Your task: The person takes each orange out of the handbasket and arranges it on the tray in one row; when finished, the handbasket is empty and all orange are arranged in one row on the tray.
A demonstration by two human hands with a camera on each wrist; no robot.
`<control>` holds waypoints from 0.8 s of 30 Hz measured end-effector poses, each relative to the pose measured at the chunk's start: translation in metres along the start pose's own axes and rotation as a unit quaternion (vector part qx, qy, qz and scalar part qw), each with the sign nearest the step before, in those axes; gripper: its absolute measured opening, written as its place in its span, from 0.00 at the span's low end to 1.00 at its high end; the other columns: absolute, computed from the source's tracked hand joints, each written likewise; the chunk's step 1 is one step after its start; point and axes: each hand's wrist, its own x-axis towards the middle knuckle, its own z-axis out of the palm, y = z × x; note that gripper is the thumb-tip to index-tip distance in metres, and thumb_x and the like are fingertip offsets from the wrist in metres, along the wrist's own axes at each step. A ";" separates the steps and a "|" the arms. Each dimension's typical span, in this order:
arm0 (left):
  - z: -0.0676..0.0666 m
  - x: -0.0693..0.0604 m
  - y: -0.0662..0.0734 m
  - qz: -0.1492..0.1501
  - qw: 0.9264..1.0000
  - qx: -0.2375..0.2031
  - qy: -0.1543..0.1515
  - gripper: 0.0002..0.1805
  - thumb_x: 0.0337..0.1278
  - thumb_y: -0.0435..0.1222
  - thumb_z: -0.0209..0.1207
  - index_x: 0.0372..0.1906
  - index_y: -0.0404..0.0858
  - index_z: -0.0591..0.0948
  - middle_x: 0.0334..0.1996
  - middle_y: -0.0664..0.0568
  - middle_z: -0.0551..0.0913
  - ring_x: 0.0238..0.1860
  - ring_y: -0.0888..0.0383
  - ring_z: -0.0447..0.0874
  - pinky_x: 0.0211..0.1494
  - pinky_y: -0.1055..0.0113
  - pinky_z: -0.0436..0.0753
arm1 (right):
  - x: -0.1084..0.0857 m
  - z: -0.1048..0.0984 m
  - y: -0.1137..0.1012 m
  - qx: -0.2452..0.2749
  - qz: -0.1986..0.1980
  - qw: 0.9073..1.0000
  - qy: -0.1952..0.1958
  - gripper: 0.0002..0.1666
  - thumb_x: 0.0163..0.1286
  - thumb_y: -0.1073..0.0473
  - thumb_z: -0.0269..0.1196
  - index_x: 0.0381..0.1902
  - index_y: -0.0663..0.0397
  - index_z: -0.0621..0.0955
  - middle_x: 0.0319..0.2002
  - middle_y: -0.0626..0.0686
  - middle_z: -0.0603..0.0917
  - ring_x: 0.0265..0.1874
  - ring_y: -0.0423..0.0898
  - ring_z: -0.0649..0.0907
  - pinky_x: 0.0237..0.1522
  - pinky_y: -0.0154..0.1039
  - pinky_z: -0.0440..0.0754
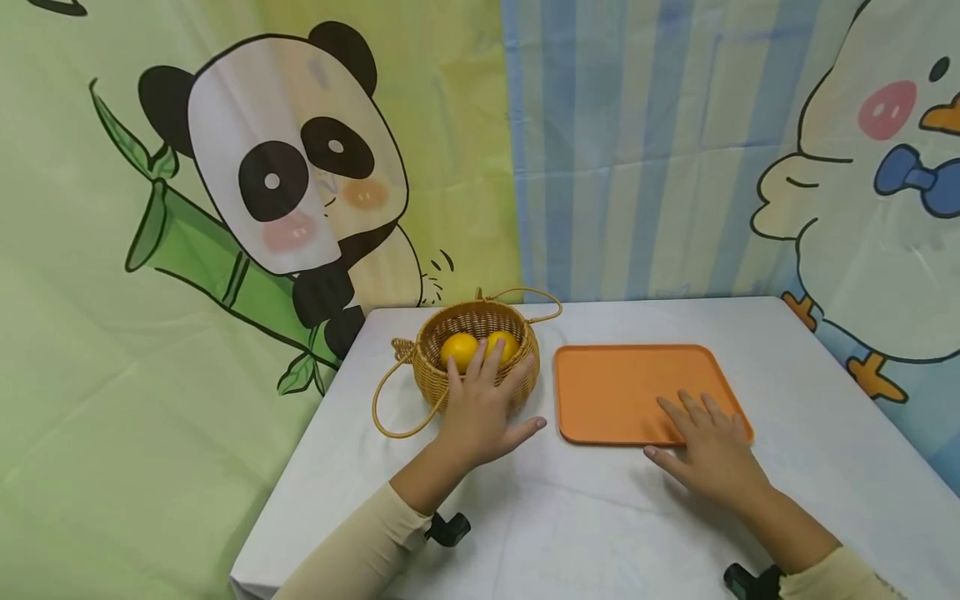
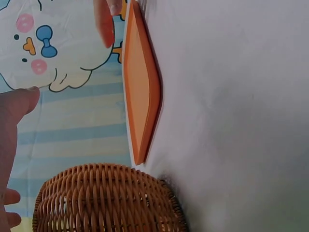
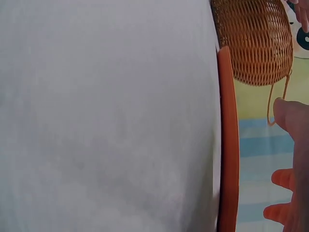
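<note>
A round wicker basket (image 1: pixel 431 385) with thin loop handles stands on the table, and yellow round fruits (image 1: pixel 459 350) lie inside it; their kind is not clear. In the head view my left hand (image 1: pixel 483 417) is spread out over the basket's near side, holding nothing. Whether its fingertips touch the fruit I cannot tell. To the right lies an orange tray (image 1: pixel 615 392), flat and bare. My right hand (image 1: pixel 712 454) hovers at the tray's near right corner with its fingers spread, gripping nothing. The left wrist view shows the basket's woven side (image 2: pixel 106 200) below the hand.
A white cloth covers the table (image 1: pixel 570 517). Behind it hangs a printed curtain with a panda (image 1: pixel 292 158) and a white bird (image 1: pixel 877 250). One basket handle (image 1: pixel 382 408) loops out to the left, another toward the back right.
</note>
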 end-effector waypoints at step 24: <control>-0.018 0.031 -0.031 0.012 0.997 -0.016 -0.071 0.47 0.65 0.69 0.60 0.85 0.60 0.61 0.84 0.43 0.57 0.83 0.38 0.53 0.73 0.20 0.56 | -0.005 0.004 0.039 0.030 0.061 0.997 -0.043 0.56 0.71 0.22 0.60 0.82 0.53 0.65 0.79 0.75 0.60 0.75 0.84 0.53 0.61 0.91 0.43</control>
